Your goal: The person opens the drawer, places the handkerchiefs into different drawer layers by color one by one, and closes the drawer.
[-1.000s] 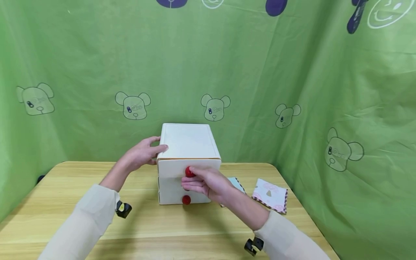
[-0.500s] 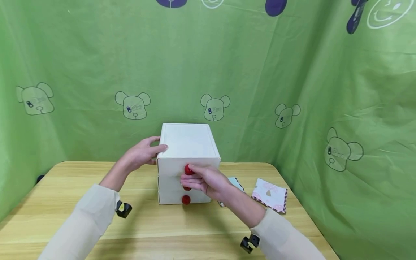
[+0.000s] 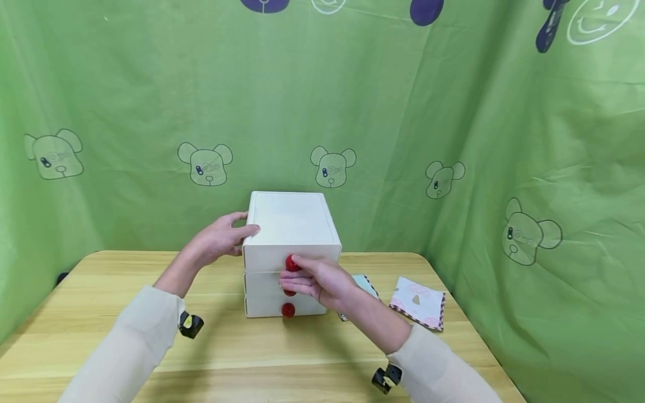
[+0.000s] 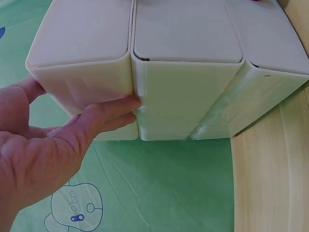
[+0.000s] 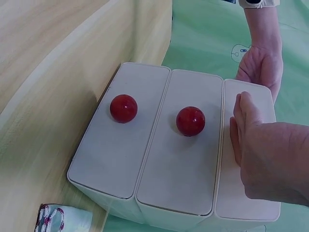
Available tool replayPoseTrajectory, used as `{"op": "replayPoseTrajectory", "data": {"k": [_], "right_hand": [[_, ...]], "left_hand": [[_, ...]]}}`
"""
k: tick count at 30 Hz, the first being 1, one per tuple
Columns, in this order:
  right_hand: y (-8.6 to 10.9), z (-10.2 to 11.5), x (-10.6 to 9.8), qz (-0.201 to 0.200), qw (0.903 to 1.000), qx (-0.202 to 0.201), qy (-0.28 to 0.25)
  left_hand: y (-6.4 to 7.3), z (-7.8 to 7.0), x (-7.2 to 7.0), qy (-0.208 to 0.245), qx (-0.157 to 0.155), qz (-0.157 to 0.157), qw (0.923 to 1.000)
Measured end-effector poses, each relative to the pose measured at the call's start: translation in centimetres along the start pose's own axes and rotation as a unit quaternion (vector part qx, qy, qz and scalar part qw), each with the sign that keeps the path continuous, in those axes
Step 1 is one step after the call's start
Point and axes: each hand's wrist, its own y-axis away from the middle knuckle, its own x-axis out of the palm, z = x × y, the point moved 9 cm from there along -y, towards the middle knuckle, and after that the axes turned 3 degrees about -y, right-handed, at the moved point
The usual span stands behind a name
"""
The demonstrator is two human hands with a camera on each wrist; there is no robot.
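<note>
A white three-drawer cabinet point(image 3: 294, 215) stands on the table, each drawer front bearing a round red knob. My left hand point(image 3: 219, 240) rests at its left side, thumb on the top edge and fingers lying fairly straight against the side wall, also seen in the left wrist view. With my right hand point(image 3: 322, 280) I pinch the top red knob point(image 3: 291, 263) between thumb and index finger; the hand hides that knob in the right wrist view. The middle knob point(image 5: 190, 121) and bottom knob point(image 5: 123, 108) are free of the hand. All three drawers sit closed.
Right of the cabinet lies a folded pink-and-white cloth point(image 3: 418, 302) with a checked edge. A light blue cloth point(image 3: 365, 284) is partly hidden behind my right wrist. Green curtains point(image 3: 282, 112) enclose the wooden table point(image 3: 242, 358) behind and at the sides.
The top drawer has slid back flush, closing the thin gap under the cabinet's top. My right hand moved slightly with it. The left hand has stayed in place.
</note>
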Motion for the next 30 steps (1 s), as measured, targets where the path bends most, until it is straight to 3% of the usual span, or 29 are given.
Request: {"op": "replayPoseTrajectory", "data": {"k": [9, 18, 30], "right_hand": [[0.3, -0.7, -0.5, 0.021, 0.9987, 0.024, 0.04], [0.4, -3.2, -2.1, 0.038, 0.9944, 0.056, 0.082], [-0.5, -6.0, -3.4, 0.038, 0.9926, 0.073, 0.089]], "left_hand": [[0.0, 0.3, 0.0, -0.009, -0.007, -0.001, 0.9999], [0.0, 0.2, -0.1, -0.012, -0.01, -0.006, 0.9999], [-0.1, 0.2, 0.0, -0.01, -0.006, -0.005, 0.9999]]}}
